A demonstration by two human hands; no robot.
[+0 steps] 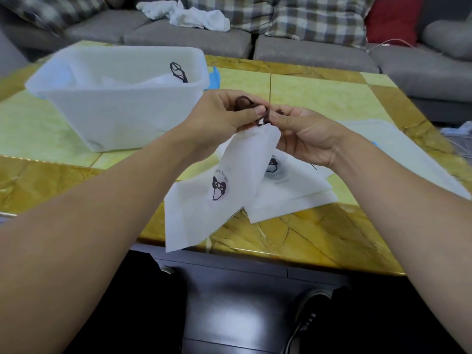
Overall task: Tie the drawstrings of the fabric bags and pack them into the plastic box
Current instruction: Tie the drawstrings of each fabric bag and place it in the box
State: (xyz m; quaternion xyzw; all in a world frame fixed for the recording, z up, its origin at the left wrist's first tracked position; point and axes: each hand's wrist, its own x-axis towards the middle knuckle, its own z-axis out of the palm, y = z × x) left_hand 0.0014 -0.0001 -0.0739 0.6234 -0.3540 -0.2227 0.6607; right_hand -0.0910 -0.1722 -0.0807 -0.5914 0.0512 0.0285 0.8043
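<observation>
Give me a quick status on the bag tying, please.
Left hand and right hand both pinch the dark drawstring of the lifted fabric bag. Plastic box holds one bag. Nothing in the way.

Both hands pinch the dark drawstring [246, 102] above a white fabric bag [229, 180]: left hand [224, 113], right hand [304, 134]. The bag hangs over more bags [293, 190] on the bench [319, 98]. The plastic box [102, 106] stands left, holding a tied bag [153, 81].

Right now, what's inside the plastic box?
Inside the plastic box lies at least one white fabric bag, its dark drawstring loop sticking up near the far right corner. The frosted walls hide the bottom, so I cannot count the bags.
</observation>
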